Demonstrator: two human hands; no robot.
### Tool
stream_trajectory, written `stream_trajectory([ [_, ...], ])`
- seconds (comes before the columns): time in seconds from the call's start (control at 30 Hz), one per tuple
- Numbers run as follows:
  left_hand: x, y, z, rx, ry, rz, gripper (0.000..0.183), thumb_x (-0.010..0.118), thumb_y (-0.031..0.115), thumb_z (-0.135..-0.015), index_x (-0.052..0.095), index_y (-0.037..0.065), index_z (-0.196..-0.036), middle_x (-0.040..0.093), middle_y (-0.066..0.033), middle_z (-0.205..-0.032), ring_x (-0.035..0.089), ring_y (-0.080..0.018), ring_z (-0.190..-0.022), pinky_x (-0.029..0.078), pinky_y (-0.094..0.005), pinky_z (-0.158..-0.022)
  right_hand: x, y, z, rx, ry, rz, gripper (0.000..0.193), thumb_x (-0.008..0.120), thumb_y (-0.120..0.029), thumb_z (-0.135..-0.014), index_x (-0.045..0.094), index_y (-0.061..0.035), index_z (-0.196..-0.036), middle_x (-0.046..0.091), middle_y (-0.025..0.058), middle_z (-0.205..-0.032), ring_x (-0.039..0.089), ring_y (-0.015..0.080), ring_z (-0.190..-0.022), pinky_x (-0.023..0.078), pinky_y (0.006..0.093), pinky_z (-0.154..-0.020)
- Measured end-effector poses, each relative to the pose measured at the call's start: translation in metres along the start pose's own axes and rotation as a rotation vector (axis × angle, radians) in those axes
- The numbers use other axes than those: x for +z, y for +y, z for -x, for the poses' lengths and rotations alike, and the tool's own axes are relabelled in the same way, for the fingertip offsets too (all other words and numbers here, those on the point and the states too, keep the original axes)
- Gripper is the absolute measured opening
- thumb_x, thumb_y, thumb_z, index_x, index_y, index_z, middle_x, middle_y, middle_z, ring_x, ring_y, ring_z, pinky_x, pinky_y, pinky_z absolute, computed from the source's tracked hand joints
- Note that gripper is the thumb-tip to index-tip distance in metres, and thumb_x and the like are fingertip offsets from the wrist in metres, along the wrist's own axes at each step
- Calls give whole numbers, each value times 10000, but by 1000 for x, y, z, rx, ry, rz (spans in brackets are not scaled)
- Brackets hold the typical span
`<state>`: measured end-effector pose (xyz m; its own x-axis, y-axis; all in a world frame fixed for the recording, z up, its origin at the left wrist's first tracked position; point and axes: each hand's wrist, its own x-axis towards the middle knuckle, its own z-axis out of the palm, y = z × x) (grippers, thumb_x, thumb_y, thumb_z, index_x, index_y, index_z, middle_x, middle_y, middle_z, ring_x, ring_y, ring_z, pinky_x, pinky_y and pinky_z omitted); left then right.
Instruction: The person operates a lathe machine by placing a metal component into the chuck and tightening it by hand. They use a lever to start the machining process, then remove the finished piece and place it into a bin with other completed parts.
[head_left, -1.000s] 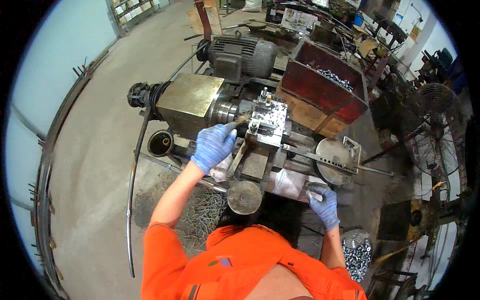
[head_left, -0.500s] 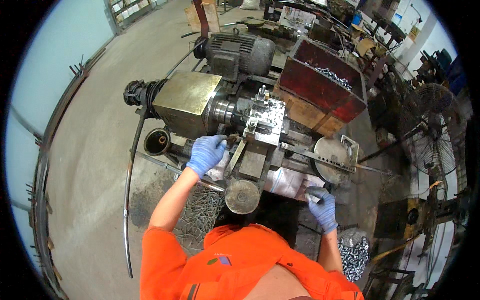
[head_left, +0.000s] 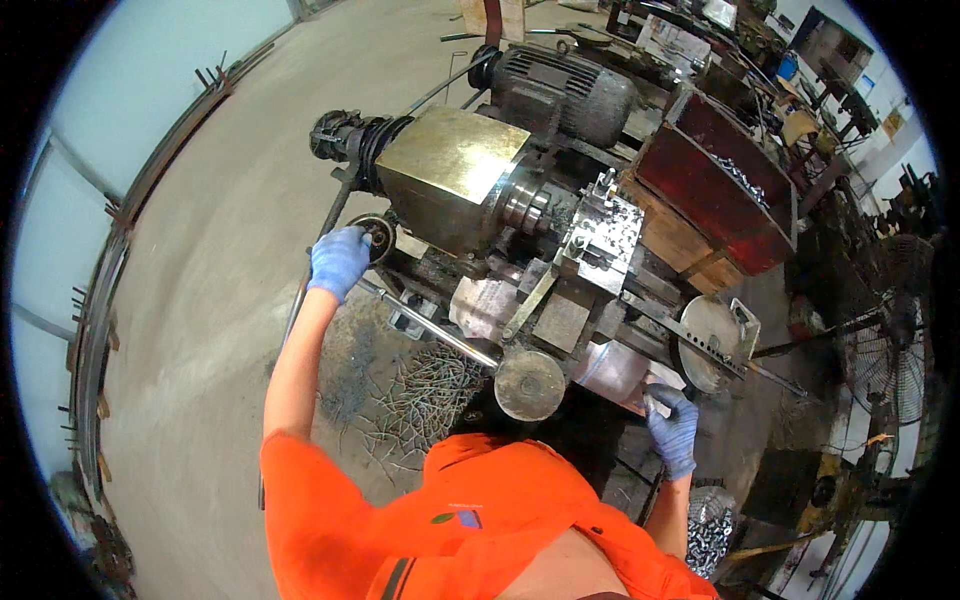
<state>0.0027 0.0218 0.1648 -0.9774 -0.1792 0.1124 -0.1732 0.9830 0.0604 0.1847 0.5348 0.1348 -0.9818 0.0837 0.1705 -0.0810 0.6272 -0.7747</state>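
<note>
My left hand (head_left: 341, 262), in a blue glove, is at the rim of a round dark pot (head_left: 383, 238) on the machine's left side. Its fingertips are hidden against the pot, so their grip does not show. My right hand (head_left: 674, 428), in a matching glove darkened at the fingers, is closed on a small pale piece (head_left: 657, 404) whose kind I cannot make out. That hand is beside a whitish sheet (head_left: 612, 371) at the front of the lathe-like machine. The machine's chuck (head_left: 527, 207) and metal tool block (head_left: 606, 236) are farther off.
A brass-coloured cover (head_left: 450, 150) tops the machine's housing, with a motor (head_left: 565, 92) behind. A red bin (head_left: 715, 185) holds small metal parts. Thin rods or shavings (head_left: 425, 400) litter the floor. A basket of shiny parts (head_left: 708, 535) stands at lower right, a fan (head_left: 885, 345) beyond.
My left hand has gone from near the chuck leftward to the round pot. My right hand still holds the pale piece by the sheet. The whole view has shifted and turned.
</note>
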Motion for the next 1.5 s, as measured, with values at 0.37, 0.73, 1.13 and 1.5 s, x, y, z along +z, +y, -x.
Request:
stream_trajectory([
  [0.37, 189, -83, -98, -106, -179, -26, 499, 723, 315, -674, 594, 190, -1139, 593, -93, -1163, 561, -290, -1070, 477, -387, -869, 2, 9, 12, 122, 12, 10, 164, 708, -81, -704, 673, -17, -851, 664, 138, -878, 637, 233, -817, 490, 306, -751],
  [0.73, 97, -30, -73, -249, -192, 65, 275, 617, 196, -742, 658, 61, -979, 632, -197, -992, 612, -336, -947, 488, -414, -821, 9, 14, 11, 87, -5, 83, 127, 683, -44, -743, 666, -18, -866, 670, 100, -883, 620, 162, -831, 480, 277, -744],
  [1.13, 104, -7, -69, -173, -326, 221, 290, 552, 262, -813, 656, 35, -959, 650, -205, -885, 647, -332, -777, 509, -416, -723, 3, 27, 30, 179, 71, -1, 151, 724, -83, -703, 676, -17, -829, 659, 113, -816, 626, 187, -737, 495, 279, -673],
  [1.5, 44, -17, -17, -189, -40, 561, 302, 520, 266, -862, 635, 2, -955, 631, -226, -775, 640, -316, -641, 503, -405, -627, -1, 18, 33, 116, 83, 2, 180, 731, -82, -695, 674, -16, -851, 660, 124, -843, 639, 185, -761, 499, 280, -710],
])
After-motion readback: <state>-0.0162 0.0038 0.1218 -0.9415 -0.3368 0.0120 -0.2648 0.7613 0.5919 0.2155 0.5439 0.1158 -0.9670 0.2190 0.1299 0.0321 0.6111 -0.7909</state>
